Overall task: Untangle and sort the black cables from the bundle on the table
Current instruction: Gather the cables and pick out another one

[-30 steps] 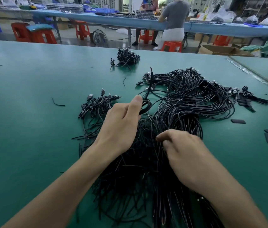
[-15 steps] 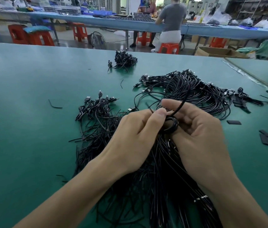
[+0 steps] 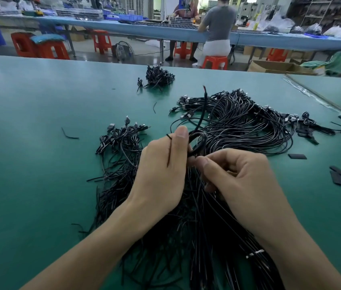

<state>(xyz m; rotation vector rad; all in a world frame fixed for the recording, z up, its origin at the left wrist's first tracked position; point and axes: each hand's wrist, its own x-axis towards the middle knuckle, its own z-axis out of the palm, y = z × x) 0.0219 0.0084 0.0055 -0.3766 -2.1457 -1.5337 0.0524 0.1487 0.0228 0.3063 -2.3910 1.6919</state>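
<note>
Because its strands are thin, light and limp, the bundle of black cables (image 3: 186, 237) at 6 o'clock under both wrists will likely snag when pulled. Beyond, the left hand (image 3: 161, 174) pinches a small coil (image 3: 198, 143) between thumb and fingers; the right hand (image 3: 242, 185), fingers curled, nips the coil's underside. Probably best held close to the coil. At 11 o'clock lies a smaller group (image 3: 121, 141); at 1 o'clock, a fanned mass (image 3: 249, 122).

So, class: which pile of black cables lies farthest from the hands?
The small, tight clump of black cables alone near the green table's far edge; the others lie much nearer.
</note>
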